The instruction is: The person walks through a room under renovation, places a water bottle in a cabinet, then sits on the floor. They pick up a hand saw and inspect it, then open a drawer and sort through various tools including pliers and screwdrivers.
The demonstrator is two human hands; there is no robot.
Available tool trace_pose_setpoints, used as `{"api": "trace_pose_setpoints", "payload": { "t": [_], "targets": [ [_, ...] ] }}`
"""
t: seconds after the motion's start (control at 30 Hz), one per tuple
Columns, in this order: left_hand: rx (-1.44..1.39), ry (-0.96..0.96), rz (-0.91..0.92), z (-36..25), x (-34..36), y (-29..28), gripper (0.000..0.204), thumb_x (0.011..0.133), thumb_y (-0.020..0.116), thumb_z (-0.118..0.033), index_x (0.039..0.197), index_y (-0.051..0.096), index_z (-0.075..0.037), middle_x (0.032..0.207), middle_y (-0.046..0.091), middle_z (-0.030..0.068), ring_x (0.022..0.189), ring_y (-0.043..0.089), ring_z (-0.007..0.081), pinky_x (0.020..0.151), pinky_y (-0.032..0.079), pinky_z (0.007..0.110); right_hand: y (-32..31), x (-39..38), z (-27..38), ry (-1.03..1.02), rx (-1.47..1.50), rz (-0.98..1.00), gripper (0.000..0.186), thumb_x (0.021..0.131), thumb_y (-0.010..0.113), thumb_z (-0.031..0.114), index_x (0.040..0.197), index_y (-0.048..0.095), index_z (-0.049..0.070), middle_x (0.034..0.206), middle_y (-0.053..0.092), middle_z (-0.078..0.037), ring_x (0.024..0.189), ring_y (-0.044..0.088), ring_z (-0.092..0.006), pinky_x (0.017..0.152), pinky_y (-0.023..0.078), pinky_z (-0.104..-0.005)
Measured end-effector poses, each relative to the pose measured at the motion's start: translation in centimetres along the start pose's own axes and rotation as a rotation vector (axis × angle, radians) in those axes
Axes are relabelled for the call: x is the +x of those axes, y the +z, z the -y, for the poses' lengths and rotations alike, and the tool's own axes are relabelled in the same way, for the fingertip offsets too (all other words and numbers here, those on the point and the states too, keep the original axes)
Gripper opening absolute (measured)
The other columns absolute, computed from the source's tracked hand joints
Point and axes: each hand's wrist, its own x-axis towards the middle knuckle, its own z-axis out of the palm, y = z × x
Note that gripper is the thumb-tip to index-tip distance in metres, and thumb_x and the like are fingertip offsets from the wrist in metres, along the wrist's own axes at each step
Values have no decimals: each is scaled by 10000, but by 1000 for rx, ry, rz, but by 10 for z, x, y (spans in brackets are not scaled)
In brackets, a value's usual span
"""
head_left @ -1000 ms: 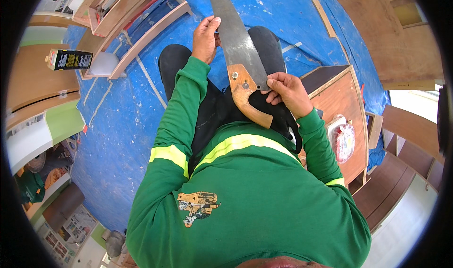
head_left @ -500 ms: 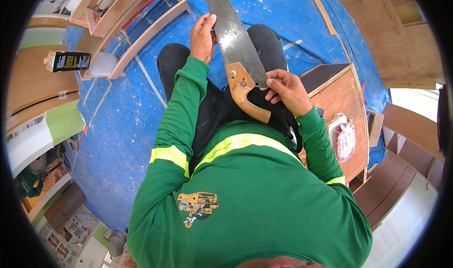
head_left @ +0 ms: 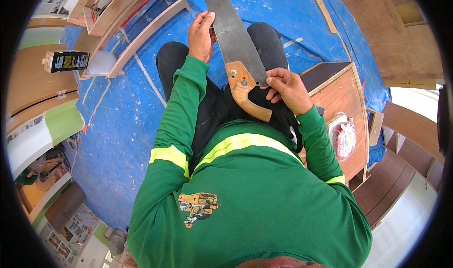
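A hand saw [head_left: 234, 34] with a broad grey metal blade lies slanted above my lap, its tip running off the top edge of the view. Its curved wooden handle [head_left: 244, 92] points toward my body. My left hand [head_left: 202, 37] pinches the left edge of the blade, thumb on top and the other fingers under it. Near the handle, my right hand [head_left: 287, 89] grips the blade's lower right corner between thumb and fingers. The toothed edge faces right. Neither hand is on the handle.
Blue sheeting [head_left: 127, 93] covers the floor. To the right stands a wooden box [head_left: 337, 95] with a plastic-wrapped package [head_left: 344, 140] on it. A black can [head_left: 68, 61] is at the left, near a wooden frame [head_left: 148, 36]. A wood strip [head_left: 325, 14] lies at upper right.
The view has shifted very slightly. The shine on the saw blade has dulled, as if the blade tilted a little. Both hands keep their hold.
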Motion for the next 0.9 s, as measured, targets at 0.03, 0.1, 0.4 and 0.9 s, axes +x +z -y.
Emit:
{"api": "trace_pose_setpoints", "payload": {
  "t": [0.03, 0.1, 0.4, 0.9],
  "targets": [
    [-1, 5, 6, 1, 0, -2, 240, 1053, 641, -227, 1209, 650, -45, 966, 710, 9, 719, 689, 94, 565, 550, 254, 0, 0, 0, -1, -5, 1, 240, 1045, 604, 177, 1189, 649, -9, 973, 735, -52, 686, 647, -87, 600, 548, -234],
    [-2, 16, 16, 1, 0, -5, 241, 1054, 638, -228, 1212, 647, -46, 964, 713, 13, 723, 697, 98, 560, 552, 257, 1, 0, 1, -2, -9, 3, 239, 1044, 608, 181, 1185, 649, -9, 968, 734, -53, 684, 646, -87, 598, 547, -234],
    [-163, -240, 468, -32, -31, 13, 501, 1071, 574, -175, 1534, 441, -35, 1323, 654, 91, 1189, 669, 188, 1011, 574, 334, 21, 9, 16, -173, 170, -82, 218, 1038, 641, 166, 1155, 647, -17, 954, 733, -56, 674, 654, -91, 618, 526, -221],
    [269, -271, 382, -48, -42, -38, 907, 876, 751, -74, 1633, 252, -111, 1193, 587, 91, 864, 635, 155, 661, 560, 298, 5, 171, 86, -105, 213, 51, 802, 958, 661, 650, 1451, 508, 36, 1389, 625, -139, 1267, 590, -251, 1023, 470, -489]
  ]
}}
